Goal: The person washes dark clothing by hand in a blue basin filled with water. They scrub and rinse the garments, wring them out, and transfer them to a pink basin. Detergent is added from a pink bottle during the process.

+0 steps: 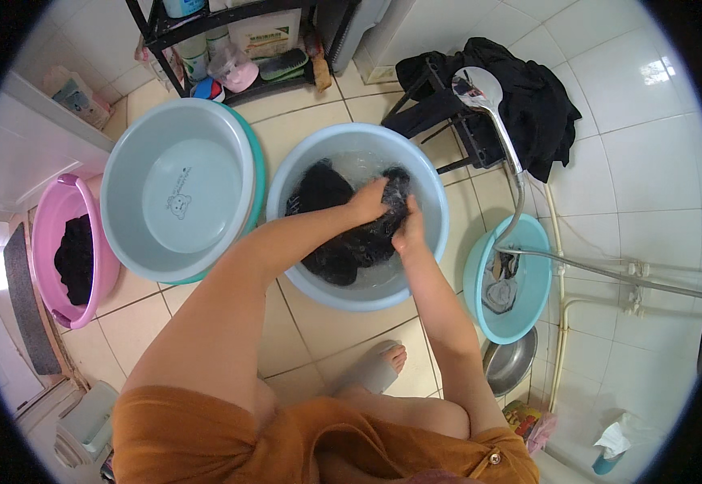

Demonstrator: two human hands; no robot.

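Observation:
In front of me a light blue plastic basin point(278, 199) stands on the floor with water in it. Black wet cloth point(333, 254) lies bunched in that water, mostly at the left and lower middle. My left hand point(369, 201) grips a wet part of the cloth, its fingertips partly hidden in the folds. On the right side of the same bunch, my right hand point(410, 227) clasps it with the thumb towards the far side. Both hands are inside the basin's rim, close together.
Left are a stacked pale blue basin point(206, 236) and a pink tub point(106, 266) with black cloth. A black stool point(475, 142) bears dark clothes point(532, 103) and a shower head point(478, 88). Its hose point(605, 272) crosses a turquoise basin point(532, 290). A shelf point(218, 24) stands behind.

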